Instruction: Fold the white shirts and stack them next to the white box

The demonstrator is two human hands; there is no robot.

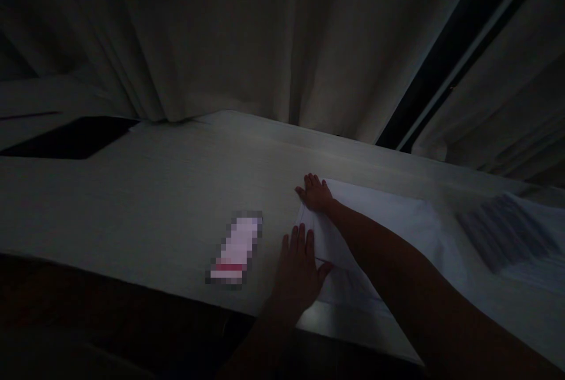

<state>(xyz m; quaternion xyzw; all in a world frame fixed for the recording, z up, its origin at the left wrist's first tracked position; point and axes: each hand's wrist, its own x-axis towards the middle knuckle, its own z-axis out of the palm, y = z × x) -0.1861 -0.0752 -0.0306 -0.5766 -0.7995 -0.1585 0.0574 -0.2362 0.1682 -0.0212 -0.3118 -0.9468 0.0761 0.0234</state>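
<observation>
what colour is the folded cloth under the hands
White, plain, no visible pattern: the folded cloth shows in the dim head view.

The flat white folded cloth [379,221] looks smooth and matt with soft creases, lying on a pale matt tabletop [154,192] with a faint fine grain, while the long grey curtains [265,33] behind hang as dull woven fabric in heavy folds.

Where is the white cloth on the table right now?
In the head view, the white cloth lies flat on the table, right of centre, its left edge pressed under both hands: left hand nearer, right hand farther.
</observation>
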